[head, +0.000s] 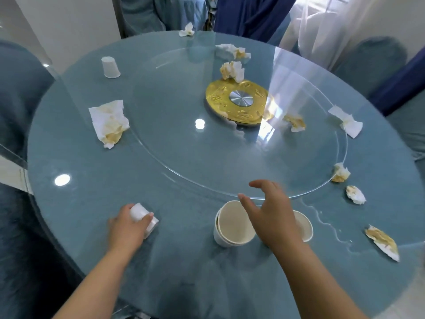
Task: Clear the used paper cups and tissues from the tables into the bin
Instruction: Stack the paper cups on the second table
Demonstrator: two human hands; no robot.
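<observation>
My left hand (pixel 127 225) grips a white paper cup (pixel 140 212) lying upside down near the table's front left. My right hand (pixel 268 210) hovers with fingers spread above two nested paper cups (pixel 232 225) and holds nothing; a third cup (pixel 304 225) stands partly hidden behind it. Another cup (pixel 110 67) stands upside down at the far left. Several stained, crumpled tissues lie about: a large one (pixel 109 123) at the left, two (pixel 232 70) beyond the gold hub, others (pixel 345 120) along the right edge and one (pixel 383 241) at the near right.
The round table (pixel 92 226) has a blue cloth under glass, with a glass turntable (pixel 207 157) on a gold hub (pixel 238 101). Spilled liquid (pixel 326 223) trails at the near right. Blue-covered chairs (pixel 18 88) ring the table. No bin shows.
</observation>
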